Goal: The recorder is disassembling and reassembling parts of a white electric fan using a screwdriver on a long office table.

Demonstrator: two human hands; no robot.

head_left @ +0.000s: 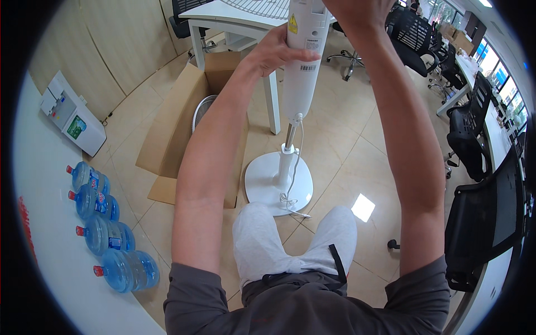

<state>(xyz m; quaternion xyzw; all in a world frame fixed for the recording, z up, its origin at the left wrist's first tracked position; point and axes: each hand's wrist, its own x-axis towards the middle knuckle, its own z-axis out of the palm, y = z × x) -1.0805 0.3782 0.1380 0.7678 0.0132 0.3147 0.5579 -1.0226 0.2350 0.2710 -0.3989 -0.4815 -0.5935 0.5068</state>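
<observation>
Head view: the left hand [272, 53] grasps the column [300, 89] above its base [263, 181]. The right hand [360, 13] (cropped by the upper edge) is near; its grip cannot be told.

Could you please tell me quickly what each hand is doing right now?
Left hand: holding the white fan column, thumb across its front.
Right hand: near the column's visible top, partly out of frame; grip cannot be told.

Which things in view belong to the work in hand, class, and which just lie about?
Belong: white column, gripped by the left hand; rounded base; cord; probably the wire grille on the white table and the open cardboard box.

Lying about: blue water bottles; water dispenser; black office chairs.
</observation>
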